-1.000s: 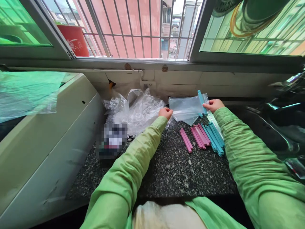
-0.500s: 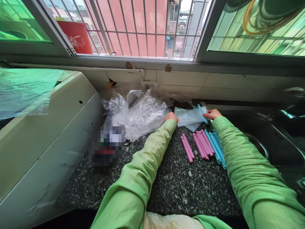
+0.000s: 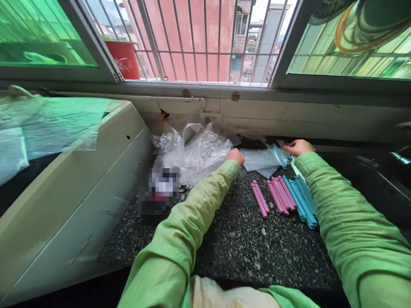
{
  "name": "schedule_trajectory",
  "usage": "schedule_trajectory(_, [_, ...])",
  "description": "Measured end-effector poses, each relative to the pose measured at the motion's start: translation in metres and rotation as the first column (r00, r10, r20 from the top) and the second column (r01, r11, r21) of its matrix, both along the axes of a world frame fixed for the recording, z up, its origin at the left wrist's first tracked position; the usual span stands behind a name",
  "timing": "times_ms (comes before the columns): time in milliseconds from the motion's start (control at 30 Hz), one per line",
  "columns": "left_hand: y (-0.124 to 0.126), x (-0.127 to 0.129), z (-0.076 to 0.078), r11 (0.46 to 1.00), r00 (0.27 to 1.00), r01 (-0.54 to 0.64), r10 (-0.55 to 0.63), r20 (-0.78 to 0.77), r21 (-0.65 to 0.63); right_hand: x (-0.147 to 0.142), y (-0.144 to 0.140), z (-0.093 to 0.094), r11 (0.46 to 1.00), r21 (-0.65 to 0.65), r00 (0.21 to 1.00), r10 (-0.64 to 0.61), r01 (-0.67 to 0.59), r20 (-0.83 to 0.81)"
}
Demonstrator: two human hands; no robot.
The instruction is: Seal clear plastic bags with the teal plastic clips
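Observation:
My left hand (image 3: 236, 157) is closed at the near end of a small clear plastic bag (image 3: 258, 159), its fingers turned away so that their grip is hidden. A blue bag sealing clip (image 3: 280, 156) lies across the bag's right end. Just right of this clip is my right hand (image 3: 300, 147), thumb and fingers drawn together by the bag's end; what they pinch is too small to make out. Nearer me lie several pink clips (image 3: 282, 196), a separate pair of pink clips (image 3: 260, 199) and several blue clips (image 3: 302, 201), beside my right sleeve.
A crumpled clear plastic heap (image 3: 205, 149) lies left of my left hand, with a blurred-out item (image 3: 159, 190) before it. A white appliance (image 3: 96, 184) borders the speckled dark counter (image 3: 231, 244) on the left. A sink (image 3: 362, 184) is at the right, a barred window behind.
My right hand has shifted off the blue clip to its right; the clip stays across the bag. My left hand keeps its place by the bag. The camera view has turned slightly left.

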State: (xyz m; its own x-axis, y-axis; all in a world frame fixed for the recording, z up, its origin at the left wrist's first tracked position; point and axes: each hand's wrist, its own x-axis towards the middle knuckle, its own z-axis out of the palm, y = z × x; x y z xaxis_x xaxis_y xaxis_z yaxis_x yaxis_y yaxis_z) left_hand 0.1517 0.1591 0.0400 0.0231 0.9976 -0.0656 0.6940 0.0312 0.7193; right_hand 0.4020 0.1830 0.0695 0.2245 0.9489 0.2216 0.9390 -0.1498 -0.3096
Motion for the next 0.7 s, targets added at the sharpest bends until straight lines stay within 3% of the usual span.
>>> schedule_trajectory(67, [-0.003, -0.020, 0.015, 0.998, 0.989, 0.042, -0.034, -0.144, 0.047, -0.015, 0.003, 0.008, 0.997, 0.043, 0.998, 0.056, -0.057, 0.026])
schedule_trajectory(167, [-0.005, -0.065, 0.039, 0.984, 0.971, 0.049, -0.007, -0.237, 0.171, -0.050, 0.012, 0.018, 0.987, 0.082, 0.989, 0.136, -0.141, 0.064])
schedule_trajectory(333, [0.006, -0.152, 0.066, 0.940, 0.939, -0.168, 0.244, -0.242, 0.296, -0.129, 0.031, 0.031, 0.950, 0.044, 0.945, 0.300, -0.308, 0.127])
schedule_trajectory(467, [0.021, -0.193, 0.068, 0.895, 0.893, -0.296, 0.383, -0.237, 0.333, -0.197, 0.048, 0.040, 0.902, 0.011, 0.897, 0.428, -0.432, 0.116])
schedule_trajectory(600, [0.034, -0.205, 0.060, 0.914, 0.852, -0.264, 0.371, -0.371, 0.309, -0.255, 0.063, 0.043, 0.849, 0.018, 0.846, 0.523, -0.527, 0.100])
schedule_trajectory(700, [0.041, -0.204, 0.055, 0.939, 0.805, -0.222, 0.328, -0.494, 0.262, -0.286, 0.073, 0.041, 0.846, 0.014, 0.843, 0.529, -0.533, 0.097])
